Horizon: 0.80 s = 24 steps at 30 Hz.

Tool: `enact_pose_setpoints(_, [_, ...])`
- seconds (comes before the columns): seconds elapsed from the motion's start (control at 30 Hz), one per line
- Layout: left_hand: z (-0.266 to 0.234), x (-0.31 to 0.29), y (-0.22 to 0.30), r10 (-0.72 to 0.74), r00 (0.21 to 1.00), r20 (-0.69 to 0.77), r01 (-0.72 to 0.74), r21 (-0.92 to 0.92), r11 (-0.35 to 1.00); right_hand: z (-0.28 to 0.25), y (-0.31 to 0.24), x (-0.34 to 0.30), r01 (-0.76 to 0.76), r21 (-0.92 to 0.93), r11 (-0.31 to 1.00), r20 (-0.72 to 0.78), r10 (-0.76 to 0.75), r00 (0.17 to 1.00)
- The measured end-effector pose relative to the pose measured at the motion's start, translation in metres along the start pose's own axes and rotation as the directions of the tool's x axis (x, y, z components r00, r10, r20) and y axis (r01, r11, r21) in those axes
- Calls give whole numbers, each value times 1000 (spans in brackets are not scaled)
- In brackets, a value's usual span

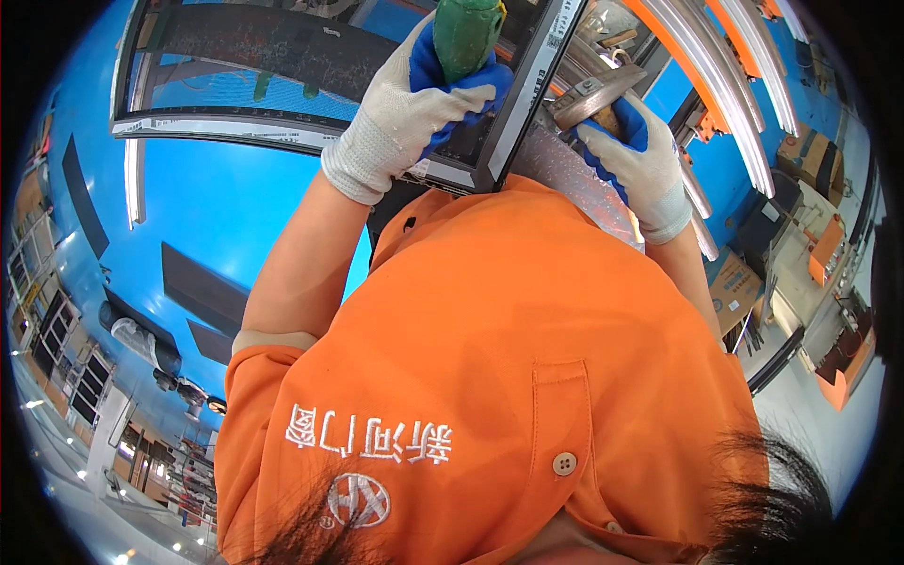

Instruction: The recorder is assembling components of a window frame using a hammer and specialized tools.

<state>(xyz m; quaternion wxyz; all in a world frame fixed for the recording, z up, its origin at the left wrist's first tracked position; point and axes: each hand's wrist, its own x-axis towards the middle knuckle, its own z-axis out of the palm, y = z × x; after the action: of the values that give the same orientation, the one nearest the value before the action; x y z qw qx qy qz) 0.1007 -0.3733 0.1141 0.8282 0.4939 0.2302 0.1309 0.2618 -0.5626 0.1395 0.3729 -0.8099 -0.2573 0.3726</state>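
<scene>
At the top middle, my left hand, in a white glove with a blue palm, is wrapped round a rounded green tool body with a bit of yellow at its edge. The upper end of this tool is cut off by the picture's edge, so its kind cannot be told. It is held over a dark window frame with light strips along its sides. To the right, my right hand, gloved alike, closes on a tan grip under a grey, worn, elongated piece; its exact kind is unclear.
The frame's lower edge lies close to my body. Silvery metal profiles with orange parts run along the upper right. Cardboard boxes and a bench with an orange part stand at the right. Dark flat strips lie on the blue floor at left.
</scene>
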Motion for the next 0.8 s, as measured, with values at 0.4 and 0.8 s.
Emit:
enact_pose_setpoints(0.4, [4,3,3,-44,999,-2,44,-5,999,2,2,1,15,18,1000,-41,-14,999])
enact_pose_setpoints(0.8, [6,0,-6,78,997,-29,-77,47,996,0,-1,1,18,58,998,-16,-17,1000])
